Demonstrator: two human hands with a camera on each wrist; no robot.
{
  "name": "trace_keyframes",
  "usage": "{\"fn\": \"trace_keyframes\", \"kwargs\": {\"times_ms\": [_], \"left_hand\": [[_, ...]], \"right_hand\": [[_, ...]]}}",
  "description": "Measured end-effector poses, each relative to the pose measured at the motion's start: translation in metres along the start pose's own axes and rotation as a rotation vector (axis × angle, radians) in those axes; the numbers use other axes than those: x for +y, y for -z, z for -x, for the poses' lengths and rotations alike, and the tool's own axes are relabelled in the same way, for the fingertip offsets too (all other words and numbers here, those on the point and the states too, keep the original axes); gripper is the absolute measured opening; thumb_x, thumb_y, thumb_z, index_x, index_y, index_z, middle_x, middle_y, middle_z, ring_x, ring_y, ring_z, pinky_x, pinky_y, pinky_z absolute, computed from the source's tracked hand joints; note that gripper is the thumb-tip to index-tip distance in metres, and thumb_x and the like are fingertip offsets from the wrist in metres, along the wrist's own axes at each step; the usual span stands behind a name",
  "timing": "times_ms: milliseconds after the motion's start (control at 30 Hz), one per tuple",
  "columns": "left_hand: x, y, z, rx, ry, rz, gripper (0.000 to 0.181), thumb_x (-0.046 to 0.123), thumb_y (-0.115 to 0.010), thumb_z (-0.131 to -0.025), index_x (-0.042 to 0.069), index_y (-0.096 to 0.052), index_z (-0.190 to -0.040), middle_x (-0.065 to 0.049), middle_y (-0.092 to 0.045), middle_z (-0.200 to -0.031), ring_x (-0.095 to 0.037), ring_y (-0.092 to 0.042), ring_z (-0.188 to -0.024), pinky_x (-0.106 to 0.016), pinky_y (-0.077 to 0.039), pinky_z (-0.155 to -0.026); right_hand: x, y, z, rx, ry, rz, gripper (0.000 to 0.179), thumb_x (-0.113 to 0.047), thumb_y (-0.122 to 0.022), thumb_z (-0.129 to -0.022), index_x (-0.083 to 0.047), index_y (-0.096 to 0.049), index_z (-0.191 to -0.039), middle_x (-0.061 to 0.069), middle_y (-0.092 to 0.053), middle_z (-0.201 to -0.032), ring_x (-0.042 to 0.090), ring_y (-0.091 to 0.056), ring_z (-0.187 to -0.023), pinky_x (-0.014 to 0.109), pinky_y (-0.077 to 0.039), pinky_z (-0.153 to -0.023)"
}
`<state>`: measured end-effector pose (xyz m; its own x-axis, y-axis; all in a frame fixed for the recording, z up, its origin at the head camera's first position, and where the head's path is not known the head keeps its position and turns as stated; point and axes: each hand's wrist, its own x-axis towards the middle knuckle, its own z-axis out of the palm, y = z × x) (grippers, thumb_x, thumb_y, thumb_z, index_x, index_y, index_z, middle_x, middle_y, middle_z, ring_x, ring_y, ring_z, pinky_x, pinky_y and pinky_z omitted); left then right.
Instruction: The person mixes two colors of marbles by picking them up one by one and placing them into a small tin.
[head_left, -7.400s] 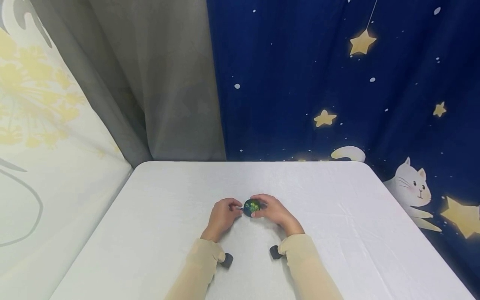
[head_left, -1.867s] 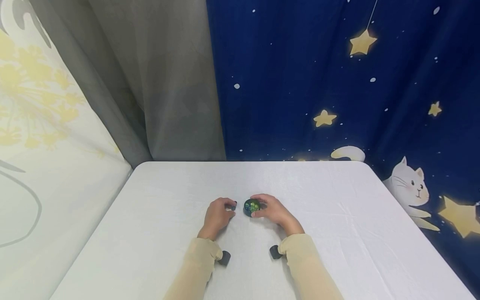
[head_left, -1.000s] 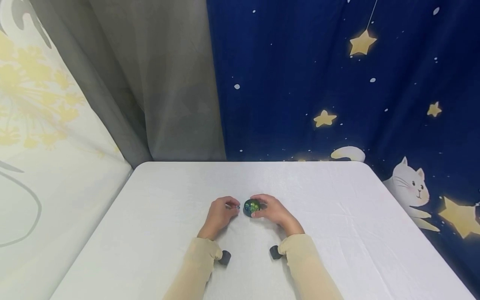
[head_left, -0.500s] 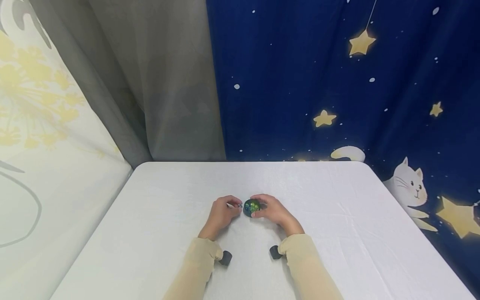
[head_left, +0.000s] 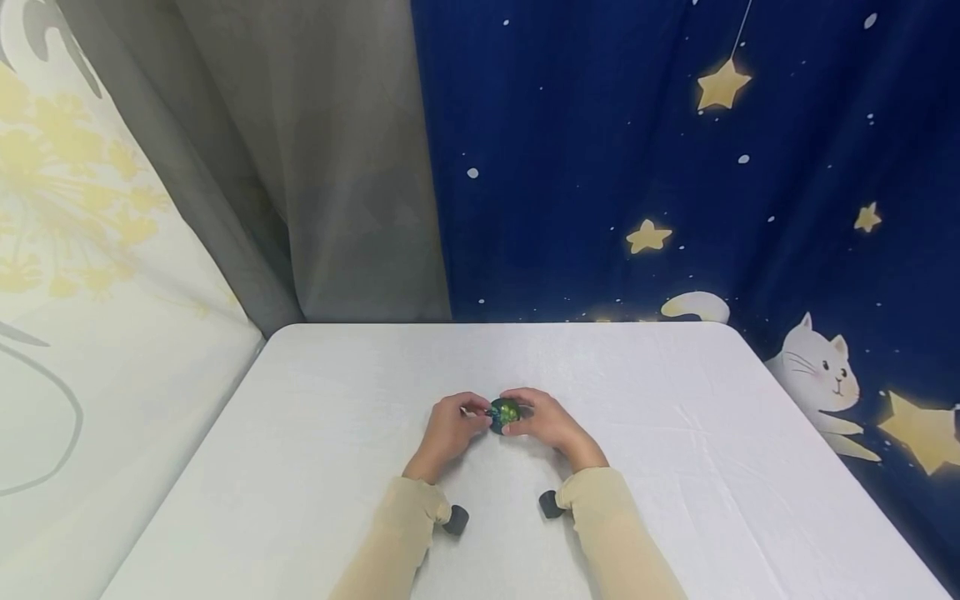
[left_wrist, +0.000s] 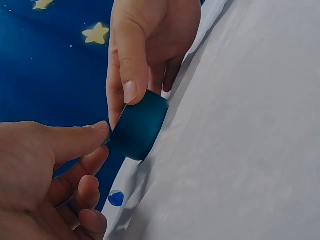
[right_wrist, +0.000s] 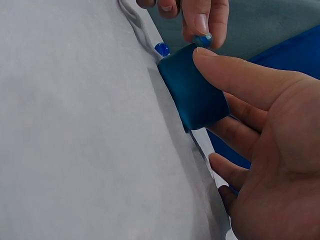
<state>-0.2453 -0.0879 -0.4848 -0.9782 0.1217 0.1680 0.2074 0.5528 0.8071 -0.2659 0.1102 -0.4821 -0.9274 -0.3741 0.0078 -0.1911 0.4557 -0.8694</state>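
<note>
A small round teal container (right_wrist: 190, 92) stands on the white tabletop, and in the head view shiny green and yellow pieces show inside its top. My right hand (head_left: 553, 421) grips its side between thumb and fingers. On the other side, my left hand (head_left: 452, 429) pinches a bluish glass marble (right_wrist: 204, 41) between thumb and index finger, right at the container's rim. A second marble (left_wrist: 116, 198), deep blue, lies on the cloth below the curled lower fingers (left_wrist: 89, 192) of my left hand.
The table (head_left: 360, 367) has a white covering with light creases at the right. Behind it hang a grey curtain (head_left: 360, 208) and a blue star-printed curtain (head_left: 555, 167). A pale printed cloth (head_left: 112, 333) borders the left side. Both wrists carry dark camera mounts.
From apart on the left, my left hand has moved right with the pinched marble until its fingertips meet the container's rim. My right hand and the container have stayed in place.
</note>
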Motion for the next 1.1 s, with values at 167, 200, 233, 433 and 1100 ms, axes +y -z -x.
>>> {"fn": "trace_keyframes", "kwargs": {"times_ms": [167,200,233,433,1100], "left_hand": [[0.003,-0.002,0.001,-0.002,0.003,0.012,0.014,0.008,-0.076,-0.081,0.011,-0.072,-0.094,0.005,-0.061,-0.079,-0.011,-0.053,-0.067,-0.029,-0.045,-0.064],[0.004,-0.002,0.001,-0.002,0.006,0.012,0.014,0.008,-0.076,-0.081,0.011,-0.072,-0.094,0.005,-0.061,-0.079,-0.011,-0.053,-0.067,-0.03,-0.044,-0.065],[0.004,-0.002,0.002,-0.001,0.009,0.012,0.014,0.008,-0.076,-0.081,0.011,-0.072,-0.095,0.005,-0.061,-0.079,-0.011,-0.053,-0.067,-0.03,-0.044,-0.065],[0.005,-0.002,0.002,0.017,0.01,0.007,0.016,0.008,-0.076,-0.081,0.011,-0.072,-0.096,0.005,-0.062,-0.079,-0.012,-0.053,-0.066,-0.03,-0.044,-0.063],[-0.006,0.007,0.003,0.121,-0.01,-0.194,0.021,0.013,-0.08,-0.078,0.014,-0.075,-0.099,-0.007,-0.067,-0.107,-0.029,-0.053,-0.102,-0.044,-0.041,-0.089]], "right_hand": [[0.0,0.0,0.0,0.001,0.0,0.006,0.054,-0.011,-0.082,-0.075,-0.01,-0.063,-0.126,0.01,-0.059,-0.131,0.035,-0.049,-0.126,0.055,-0.033,-0.104],[0.0,0.0,0.0,0.002,-0.001,0.005,0.054,-0.01,-0.082,-0.075,-0.01,-0.063,-0.125,0.01,-0.059,-0.131,0.035,-0.049,-0.126,0.055,-0.033,-0.104],[0.0,0.0,0.0,0.002,-0.003,0.004,0.054,-0.01,-0.082,-0.075,-0.01,-0.063,-0.125,0.01,-0.059,-0.131,0.035,-0.048,-0.127,0.055,-0.033,-0.104],[0.0,-0.001,0.0,0.003,-0.005,-0.002,0.054,-0.01,-0.082,-0.075,-0.009,-0.063,-0.126,0.01,-0.059,-0.131,0.035,-0.048,-0.127,0.055,-0.032,-0.104],[0.0,-0.001,0.0,0.012,-0.007,0.019,0.055,-0.011,-0.082,-0.074,-0.011,-0.063,-0.126,0.009,-0.06,-0.13,0.035,-0.049,-0.126,0.054,-0.033,-0.104]]}}
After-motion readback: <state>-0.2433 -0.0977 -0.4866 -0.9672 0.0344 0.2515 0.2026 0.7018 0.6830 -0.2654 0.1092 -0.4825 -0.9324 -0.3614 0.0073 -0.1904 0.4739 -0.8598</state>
